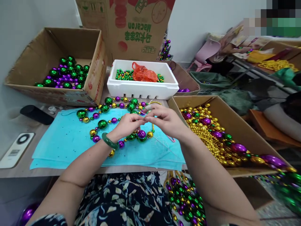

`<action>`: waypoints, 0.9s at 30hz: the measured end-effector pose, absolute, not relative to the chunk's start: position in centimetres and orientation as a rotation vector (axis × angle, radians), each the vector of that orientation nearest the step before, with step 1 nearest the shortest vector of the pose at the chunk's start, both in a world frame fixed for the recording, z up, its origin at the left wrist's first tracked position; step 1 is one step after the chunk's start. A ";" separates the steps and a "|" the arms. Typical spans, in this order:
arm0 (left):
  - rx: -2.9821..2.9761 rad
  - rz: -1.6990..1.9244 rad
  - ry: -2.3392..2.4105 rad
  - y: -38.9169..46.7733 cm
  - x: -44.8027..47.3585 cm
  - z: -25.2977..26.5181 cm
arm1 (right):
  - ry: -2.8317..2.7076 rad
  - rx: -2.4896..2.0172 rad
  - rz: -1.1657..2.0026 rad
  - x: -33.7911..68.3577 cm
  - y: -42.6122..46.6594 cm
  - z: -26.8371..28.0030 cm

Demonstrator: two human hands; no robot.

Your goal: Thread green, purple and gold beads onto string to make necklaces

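Observation:
My left hand, with a green bangle at its wrist, is closed in a pinch. The fingertips of my right hand meet it, also pinched, and a pale wrap covers one finger. Whatever lies between the fingertips is too small to make out. Under and around both hands, a bead garland of green, purple and gold balls loops over the blue cloth. A strand of small gold beads curves beside my right hand. Loose white thread rests on the cloth below it.
A cardboard box of green and purple beads stands back left, beside a white foam box with small beads and a red plastic bag. At right is a carton of gold strands. A phone lies left. Another person's arm shows far right.

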State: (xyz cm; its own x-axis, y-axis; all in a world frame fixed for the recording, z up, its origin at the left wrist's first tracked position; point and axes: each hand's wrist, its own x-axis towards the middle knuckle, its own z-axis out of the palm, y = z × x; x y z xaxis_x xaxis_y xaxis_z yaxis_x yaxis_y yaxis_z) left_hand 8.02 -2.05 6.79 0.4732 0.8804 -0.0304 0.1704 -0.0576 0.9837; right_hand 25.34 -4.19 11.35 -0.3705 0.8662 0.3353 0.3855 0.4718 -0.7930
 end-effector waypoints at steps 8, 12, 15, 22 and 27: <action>1.633 0.809 0.954 -1.7 8.2 5.8 | -1.601 -1.193 0.763 24.4 -3.3 9.9; 1.521 0.916 1.009 -1.5 8.3 5.9 | -1.279 -1.342 1.097 23.9 -3.9 7.3; 1.459 0.939 1.019 -1.3 8.3 5.9 | -1.196 -1.299 1.350 22.8 -4.6 4.8; 1.373 0.856 1.096 -0.7 7.4 5.7 | -1.044 -1.262 1.066 22.9 -5.6 2.8; 1.563 0.676 1.048 -1.1 7.1 5.2 | -1.251 -1.130 0.946 24.9 -5.6 4.0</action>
State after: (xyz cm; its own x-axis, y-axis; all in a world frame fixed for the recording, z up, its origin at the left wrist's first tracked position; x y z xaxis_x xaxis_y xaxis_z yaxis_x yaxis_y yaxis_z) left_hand 7.15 -1.09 5.17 0.4492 0.8875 -0.1023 0.2724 -0.0270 0.9618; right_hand 24.90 -5.58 4.05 0.1086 0.9700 0.2177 0.0545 0.2128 -0.9756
